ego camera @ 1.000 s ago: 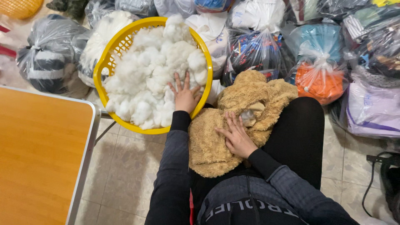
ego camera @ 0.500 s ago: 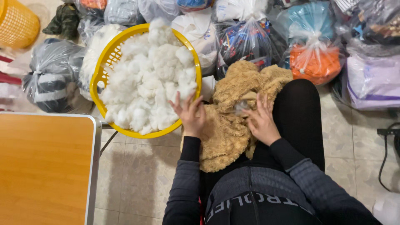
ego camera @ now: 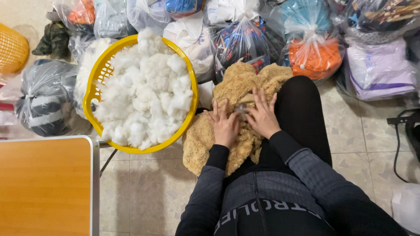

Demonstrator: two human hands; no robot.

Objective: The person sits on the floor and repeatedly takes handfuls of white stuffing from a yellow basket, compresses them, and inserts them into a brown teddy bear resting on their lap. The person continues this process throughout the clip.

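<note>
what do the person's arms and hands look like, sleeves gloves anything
Both hands are bare: the left hand and right hand wear no gloves, and no rings or watch show. Each arm has a black cuff at the wrist under a dark grey ribbed sleeve, over a matching dark top with pale lettering.

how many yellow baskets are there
2: a big yellow basket full of white stuffing, left of the hands, and another basket cut off at the far left edge.

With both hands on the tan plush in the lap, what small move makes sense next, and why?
Probably press the white tuft deeper: the left hand and right hand meet on the tan plush skin, a bit of white showing between the fingers. The yellow basket of white stuffing sits beside it.
</note>
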